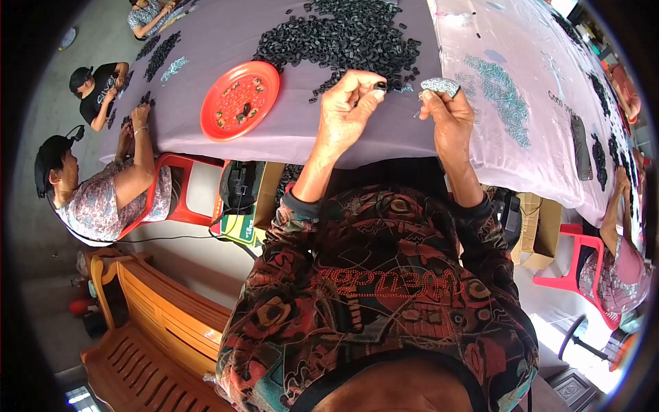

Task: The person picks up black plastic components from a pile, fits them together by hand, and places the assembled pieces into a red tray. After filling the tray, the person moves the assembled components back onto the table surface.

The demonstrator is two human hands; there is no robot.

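Above the purple cloth (pixel 206 38), a black piece (pixel 380 86) is pinched in the left hand (pixel 347 110) and should be kept steady, its end exposed; the right hand's (pixel 449 117) closure and hold cannot be told

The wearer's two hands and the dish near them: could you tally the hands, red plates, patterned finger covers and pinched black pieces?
Hands: 2 (left hand, right hand)
Red round plate: 1
Patterned finger cover: 1
Black piece pinched by the left hand: 1
Total: 5
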